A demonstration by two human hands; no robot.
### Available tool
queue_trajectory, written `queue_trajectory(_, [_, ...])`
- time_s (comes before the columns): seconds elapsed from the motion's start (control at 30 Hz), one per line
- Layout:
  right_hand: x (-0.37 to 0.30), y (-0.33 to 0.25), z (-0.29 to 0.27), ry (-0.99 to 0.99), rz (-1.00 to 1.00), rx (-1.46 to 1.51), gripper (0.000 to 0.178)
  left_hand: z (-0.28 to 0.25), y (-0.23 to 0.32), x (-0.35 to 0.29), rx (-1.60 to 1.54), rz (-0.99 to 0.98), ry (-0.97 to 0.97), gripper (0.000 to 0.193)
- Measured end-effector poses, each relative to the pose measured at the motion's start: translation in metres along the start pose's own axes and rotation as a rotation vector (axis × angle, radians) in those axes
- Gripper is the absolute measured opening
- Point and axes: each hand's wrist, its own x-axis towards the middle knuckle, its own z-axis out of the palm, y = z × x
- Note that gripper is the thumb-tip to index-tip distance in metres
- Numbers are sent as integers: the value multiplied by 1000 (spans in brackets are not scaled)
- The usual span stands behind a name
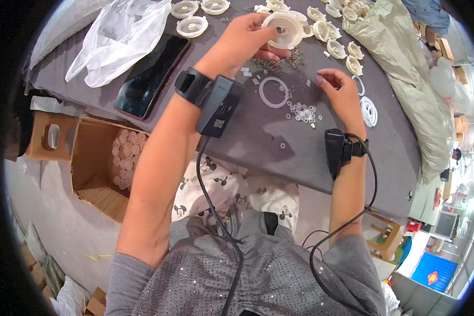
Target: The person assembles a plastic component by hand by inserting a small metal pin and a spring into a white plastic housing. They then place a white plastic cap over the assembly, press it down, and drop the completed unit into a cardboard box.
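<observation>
My left hand (239, 42), at the far middle of the table, grips a round cream plastic cap (294, 38) by its rim; its inner face with a central hub is turned up. Thumb and forefinger of my right hand (342, 95) are brought close together; anything tiny between them is too small to make out. Beneath the held cap lies a heap of small dark metal springs (295, 60). Between the hands, a large translucent ring (273, 92) rests flat on the table. A small pile of tiny white rings (303, 113) sits nearer to me.
Several cream caps (191, 26) lie at the back left, more (336, 48) at the back right. White rings (368, 111) are stacked right. A phone (151, 76) and plastic bag (118, 39) are left. Below stands a cardboard box (95, 163) of round parts. A cloth sack (400, 79) borders the right edge.
</observation>
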Motion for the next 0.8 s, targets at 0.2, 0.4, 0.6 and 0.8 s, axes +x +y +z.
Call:
queue_trajectory(0.2, [35, 26, -11, 165, -16, -52, 26, -8, -3, 3, 9, 90, 6, 32])
queue_trajectory(0.4, [74, 38, -5, 163, -6, -413, 26, -8, -12, 7, 20, 79, -24, 33])
queue_trajectory(0.6, [70, 32, 3, 199, 0, -127, 19, -5, -12, 5, 48, 72, -31, 33])
queue_trajectory(0.8, [12, -54, 16, 171, -207, 402, 16, 1, -19, 8, 40, 112, -10, 32])
